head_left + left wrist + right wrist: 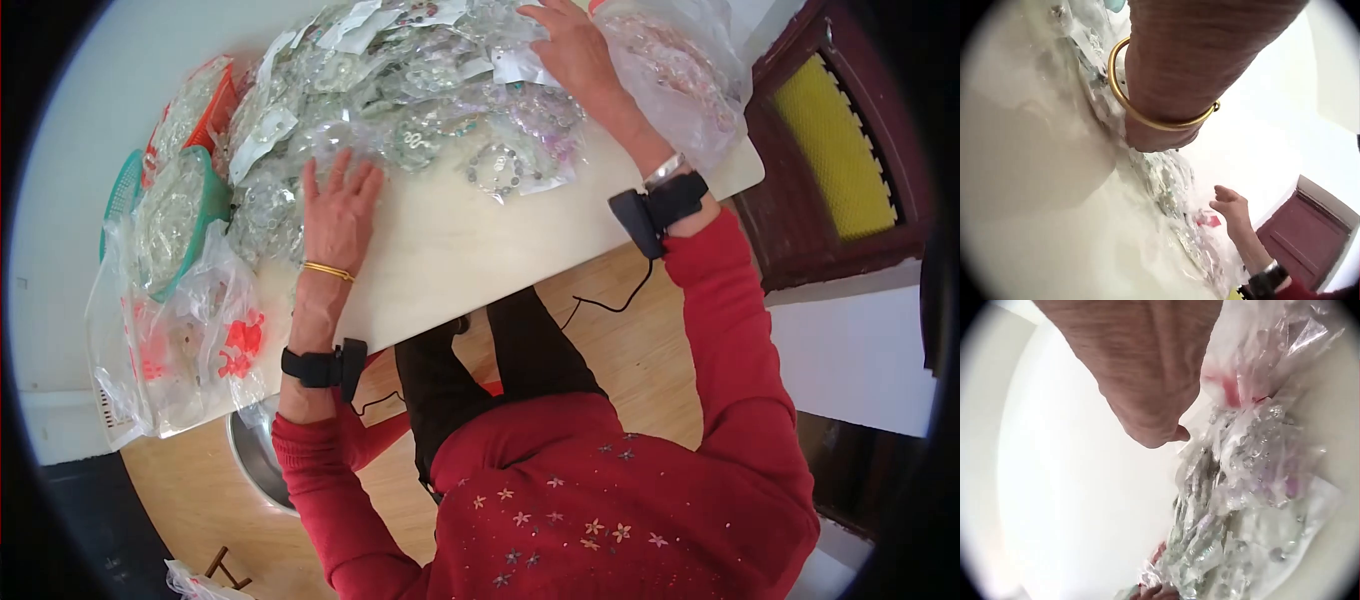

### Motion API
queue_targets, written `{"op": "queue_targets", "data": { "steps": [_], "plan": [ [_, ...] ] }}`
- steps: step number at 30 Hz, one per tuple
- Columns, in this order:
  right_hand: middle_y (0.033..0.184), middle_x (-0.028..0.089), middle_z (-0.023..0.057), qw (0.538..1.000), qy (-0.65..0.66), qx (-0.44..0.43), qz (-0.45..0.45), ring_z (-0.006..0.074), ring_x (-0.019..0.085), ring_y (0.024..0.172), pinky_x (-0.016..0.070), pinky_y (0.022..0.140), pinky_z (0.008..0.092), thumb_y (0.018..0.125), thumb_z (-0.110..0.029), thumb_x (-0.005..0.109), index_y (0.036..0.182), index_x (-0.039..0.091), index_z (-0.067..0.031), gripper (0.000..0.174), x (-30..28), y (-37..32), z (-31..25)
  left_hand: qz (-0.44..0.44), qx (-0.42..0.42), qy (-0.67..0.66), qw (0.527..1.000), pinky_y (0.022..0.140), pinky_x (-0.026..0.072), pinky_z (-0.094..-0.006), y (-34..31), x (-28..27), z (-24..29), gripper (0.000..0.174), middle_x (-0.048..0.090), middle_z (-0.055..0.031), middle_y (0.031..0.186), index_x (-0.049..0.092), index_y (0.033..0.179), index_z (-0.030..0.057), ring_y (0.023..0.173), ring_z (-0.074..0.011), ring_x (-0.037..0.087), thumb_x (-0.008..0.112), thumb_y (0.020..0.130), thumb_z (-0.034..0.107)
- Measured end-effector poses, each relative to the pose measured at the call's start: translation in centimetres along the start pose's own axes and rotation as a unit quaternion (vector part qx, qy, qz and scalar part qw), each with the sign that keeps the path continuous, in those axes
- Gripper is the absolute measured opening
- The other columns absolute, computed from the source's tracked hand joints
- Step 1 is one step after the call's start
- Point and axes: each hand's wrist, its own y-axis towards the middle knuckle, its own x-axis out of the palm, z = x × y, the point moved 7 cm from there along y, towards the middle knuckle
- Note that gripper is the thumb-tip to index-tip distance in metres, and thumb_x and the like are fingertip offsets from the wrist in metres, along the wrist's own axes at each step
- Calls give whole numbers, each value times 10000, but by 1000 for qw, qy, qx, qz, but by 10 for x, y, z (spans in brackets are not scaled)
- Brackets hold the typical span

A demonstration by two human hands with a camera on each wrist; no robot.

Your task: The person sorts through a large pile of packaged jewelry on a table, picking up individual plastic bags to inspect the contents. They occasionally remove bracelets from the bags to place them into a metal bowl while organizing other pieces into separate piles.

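A wide heap of clear plastic packets (400, 75) holding beaded bracelets covers the far part of the pale table (450, 260). My left hand (340, 205) lies with fingers spread at the heap's near left edge, fingertips on the packets. In the left wrist view its fingers are hidden behind the wrist and a gold bangle (1160, 125). My right hand (578, 58) reaches over the heap's far right, fingers pointing left and thumb apart. The left wrist view shows that right hand (1233, 211) raised above the packets. A packet with a dark-beaded bracelet (497, 172) lies at the near edge.
At the left stand a red basket (215, 110) and a green basket (205, 215), both full of packets. Nearer lies a clear bag with red print (240, 345). A large bag of pinkish packets (680, 70) sits at the right end. A metal basin (255, 465) is on the floor.
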Motion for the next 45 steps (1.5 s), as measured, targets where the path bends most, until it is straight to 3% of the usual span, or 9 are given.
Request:
{"op": "queue_targets", "data": {
  "steps": [4, 7, 11, 27, 30, 34, 38, 39, 45],
  "plan": [
    [1230, 567, 184, 995, 96, 24, 20, 296, 543, 1112, 393, 1004, 356, 821, -69, 592, 1119, 634, -61, 301, -29, -20, -32, 16, -75, 73, 994, 1073, 212, -550, 1, 2, -36, 298, 559, -46, 1251, 595, 1124, 100, 1293, -244, 396, 490, 845, 99],
    [915, 678, 81, 991, 99, -75, 49, 222, 651, 809, 517, 753, 309, 765, 3, 646, 931, 656, -12, 167, -32, -47, -51, 19, -139, 106, 984, 1058, 222, -557, 1, 3, -65, 290, 538, -56, 1276, 597, 1117, 98, 1295, -267, 383, 512, 841, 104],
    [1039, 644, 116, 992, 116, 8, -45, 284, 625, 906, 515, 770, 341, 760, -36, 645, 975, 641, -28, 215, -42, -95, -52, -28, -169, 66, 983, 1066, 227, -510, -5, 6, -79, 304, 525, -72, 1294, 593, 1144, 103, 1279, -283, 399, 549, 848, 156],
    [936, 664, 132, 957, 226, 130, -126, 243, 648, 829, 510, 740, 302, 819, -116, 646, 1028, 616, 27, 255, -13, -128, -3, 115, -114, -204, 966, 967, 370, -476, -19, -48, 42, 233, 585, -144, 1155, 629, 1020, 67, 1105, -327, 523, 618, 787, 74],
    [840, 671, 97, 810, 465, 342, -102, 196, 643, 764, 507, 725, 276, 848, -83, 614, 1003, 623, 46, 202, -3, -130, 10, 115, -161, -308, 930, 910, 420, -440, -25, -41, 50, 198, 610, -154, 1105, 638, 983, 56, 1038, -344, 555, 618, 786, 70],
    [976, 649, 93, 747, 514, 422, 19, 185, 625, 863, 490, 805, 287, 846, -75, 614, 1061, 602, 48, 248, -4, -133, 21, 190, -143, -338, 911, 792, 462, -419, -22, -34, 69, 116, 627, -159, 962, 626, 872, 35, 899, -358, 578, 609, 758, 43],
    [1170, 567, 114, 846, 398, 356, -7, 186, 542, 1088, 414, 954, 289, 828, -97, 639, 1264, 465, 14, 483, -13, -135, 17, 239, -136, -370, 888, 618, 392, -474, -30, -50, 72, 84, 479, -141, 689, 476, 645, 27, 695, -351, 503, 549, 659, -12],
    [1132, 573, 96, 885, 339, 319, -3, 167, 548, 1028, 444, 883, 294, 831, -128, 648, 1234, 512, -16, 440, -14, -142, 16, 134, -158, -336, 919, 789, 471, -417, -32, -34, 74, 155, 623, -145, 990, 624, 877, 24, 920, -346, 573, 612, 723, 15],
    [927, 586, 55, 976, 87, 128, -152, 142, 510, 754, 438, 683, 272, 799, -201, 698, 1205, 579, -76, 441, -20, -122, -48, 176, -176, -321, 914, 819, 419, -397, -42, -37, 90, 141, 596, -114, 916, 585, 839, 37, 926, -290, 560, 633, 706, 44]
  ]
}}
